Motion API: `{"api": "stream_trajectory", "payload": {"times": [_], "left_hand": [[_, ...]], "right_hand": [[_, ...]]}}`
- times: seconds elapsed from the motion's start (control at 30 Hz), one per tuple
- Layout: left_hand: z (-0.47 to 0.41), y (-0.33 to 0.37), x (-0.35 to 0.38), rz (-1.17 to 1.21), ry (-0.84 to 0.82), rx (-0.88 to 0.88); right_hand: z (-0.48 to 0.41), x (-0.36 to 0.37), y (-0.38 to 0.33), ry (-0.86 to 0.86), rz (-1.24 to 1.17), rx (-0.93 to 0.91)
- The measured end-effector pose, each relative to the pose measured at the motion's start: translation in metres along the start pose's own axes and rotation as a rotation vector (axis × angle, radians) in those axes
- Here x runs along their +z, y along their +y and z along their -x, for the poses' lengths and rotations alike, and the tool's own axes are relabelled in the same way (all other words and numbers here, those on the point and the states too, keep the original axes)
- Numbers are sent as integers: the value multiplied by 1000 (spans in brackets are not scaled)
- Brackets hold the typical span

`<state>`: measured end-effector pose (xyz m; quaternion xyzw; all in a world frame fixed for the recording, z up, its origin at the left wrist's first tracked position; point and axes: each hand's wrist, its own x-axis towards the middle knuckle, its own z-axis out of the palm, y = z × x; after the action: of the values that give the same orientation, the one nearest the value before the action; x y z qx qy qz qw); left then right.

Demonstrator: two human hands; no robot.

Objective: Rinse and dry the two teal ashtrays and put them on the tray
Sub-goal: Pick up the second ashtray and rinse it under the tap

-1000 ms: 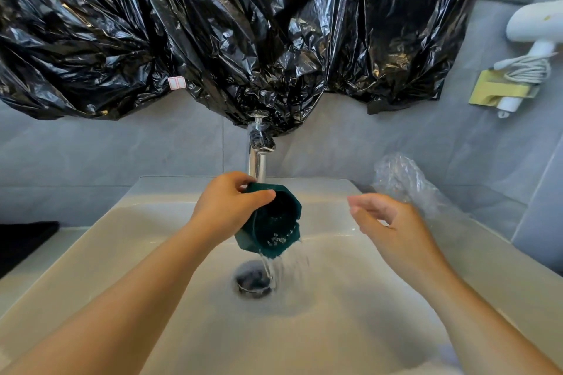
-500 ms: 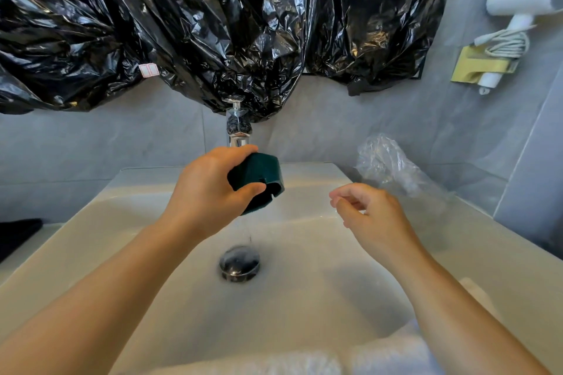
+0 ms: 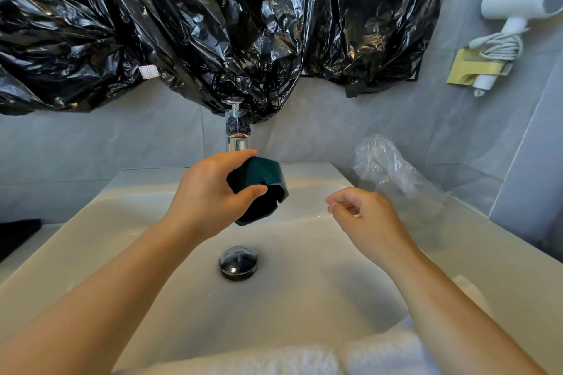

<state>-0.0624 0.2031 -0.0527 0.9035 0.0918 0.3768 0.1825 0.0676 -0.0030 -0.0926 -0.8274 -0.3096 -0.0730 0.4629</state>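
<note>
My left hand (image 3: 210, 192) grips a teal ashtray (image 3: 262, 184) over the white sink (image 3: 304, 292), just in front of the chrome tap (image 3: 236, 138). The ashtray is tipped mouth-down toward the basin, with notches showing on its rim. No water runs from the tap. To the right, above the basin, my right hand (image 3: 362, 213) hovers with loosely curled fingers and holds nothing. A second ashtray and the tray are out of view.
The drain plug (image 3: 238, 262) sits mid-basin. A white towel (image 3: 304, 356) lies over the sink's near edge. Crumpled clear plastic (image 3: 390, 167) rests on the counter at right. Black bags (image 3: 182, 24) hang on the wall above; a white hair dryer (image 3: 515, 0) hangs at upper right.
The water has stopped flowing. My left hand has turned the ashtray from open side facing me to mouth-down. My right hand has curled its fingers and stayed right of the ashtray.
</note>
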Motion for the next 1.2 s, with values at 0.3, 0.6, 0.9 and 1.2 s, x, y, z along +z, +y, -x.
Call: {"api": "stream_trajectory", "payload": {"times": [0.3,0.6,0.9,1.2], "left_hand": [[11,29,-3,-42,-79,50],[41,98,-17,91,16,-1],[83,167,-20,460,57,-135],[116,200,-25,540,64,-151]], "right_hand": [[21,-33,-18,0,177,-69],[93,-128,-7,52,303,-68],[195,-185,71,-12,471,216],[245,-182,120,-157,431,363]]}}
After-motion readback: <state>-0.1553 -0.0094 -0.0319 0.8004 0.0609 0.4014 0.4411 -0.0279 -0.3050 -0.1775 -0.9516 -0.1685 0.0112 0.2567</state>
